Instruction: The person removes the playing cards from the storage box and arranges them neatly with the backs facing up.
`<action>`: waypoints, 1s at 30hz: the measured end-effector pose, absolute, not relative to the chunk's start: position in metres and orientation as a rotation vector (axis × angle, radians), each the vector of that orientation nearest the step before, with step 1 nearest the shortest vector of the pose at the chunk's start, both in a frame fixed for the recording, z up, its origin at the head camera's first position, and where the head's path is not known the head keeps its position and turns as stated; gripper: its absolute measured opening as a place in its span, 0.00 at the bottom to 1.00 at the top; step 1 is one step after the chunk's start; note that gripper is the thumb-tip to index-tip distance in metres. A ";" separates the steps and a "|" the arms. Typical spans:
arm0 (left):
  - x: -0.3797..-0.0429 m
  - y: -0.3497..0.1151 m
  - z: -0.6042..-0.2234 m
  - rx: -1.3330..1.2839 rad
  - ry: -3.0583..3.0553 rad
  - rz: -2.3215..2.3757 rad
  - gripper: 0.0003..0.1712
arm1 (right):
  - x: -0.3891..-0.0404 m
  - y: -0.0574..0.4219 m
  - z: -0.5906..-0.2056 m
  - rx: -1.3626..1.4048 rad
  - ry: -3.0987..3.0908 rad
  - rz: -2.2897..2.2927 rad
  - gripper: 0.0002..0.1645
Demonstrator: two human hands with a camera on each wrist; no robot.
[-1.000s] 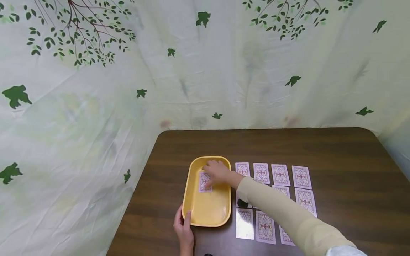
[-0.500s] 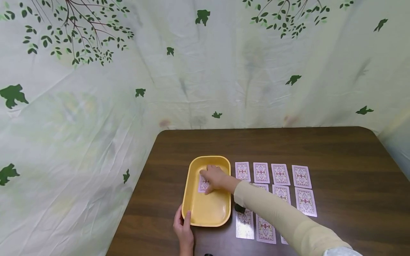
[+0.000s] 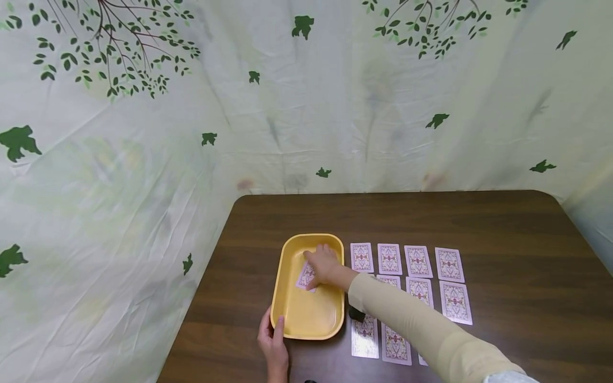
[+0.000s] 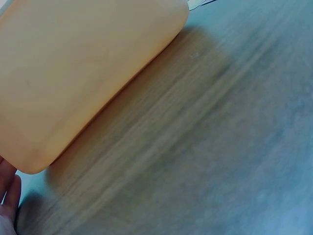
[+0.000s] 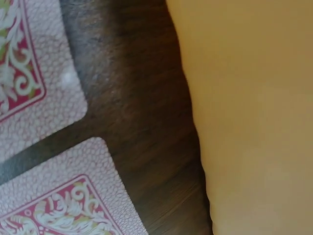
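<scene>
A yellow tray (image 3: 311, 322) rests on the dark wooden table, left of the laid-out cards. At its near left corner my left hand (image 3: 274, 346) grips the rim, thumb on top. In the left wrist view the outer wall of the tray (image 4: 88, 58) fills the upper left, with a few fingers (image 4: 7, 178) at its corner. My right hand (image 3: 325, 267) reaches into the tray and pinches a patterned playing card (image 3: 304, 275), back side up and slanted, partly hidden under the hand. The right wrist view shows only the tray side (image 5: 254, 117) and neighbouring cards.
Several face-down playing cards (image 3: 456, 302) lie in rows right of the tray; the right sleeve (image 3: 412, 319) covers some. Two card corners (image 5: 73, 200) show close up in the right wrist view. Behind the table hangs a leaf-printed cloth (image 3: 268, 133).
The card in the tray has turned from straight to slanted under my right hand, whose fingers have closed in on it. My left hand stays on the tray corner.
</scene>
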State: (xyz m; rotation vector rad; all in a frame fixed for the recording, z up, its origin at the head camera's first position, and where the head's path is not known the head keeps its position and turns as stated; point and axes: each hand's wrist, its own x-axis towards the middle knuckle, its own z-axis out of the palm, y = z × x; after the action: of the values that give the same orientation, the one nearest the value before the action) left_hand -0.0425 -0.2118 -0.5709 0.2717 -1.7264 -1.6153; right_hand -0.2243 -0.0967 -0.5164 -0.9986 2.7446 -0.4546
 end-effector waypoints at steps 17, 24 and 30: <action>-0.044 -0.213 -0.567 0.280 -1.740 -1.634 0.18 | -0.212 -0.105 -0.516 -0.940 2.744 -0.540 0.47; -0.041 -0.205 -0.548 0.259 -1.741 -1.615 0.17 | -0.209 -0.104 -0.513 -1.047 2.660 -0.519 0.54; -0.043 -0.210 -0.563 0.265 -1.729 -1.618 0.18 | -0.210 -0.099 -0.513 -1.130 2.662 -0.474 0.39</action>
State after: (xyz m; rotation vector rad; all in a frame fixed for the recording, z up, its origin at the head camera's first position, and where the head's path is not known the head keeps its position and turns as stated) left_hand -0.0434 -0.2101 -0.5632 0.2652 -1.7286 -1.6179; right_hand -0.2095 -0.0993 -0.5133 -1.1298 2.6624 -0.4742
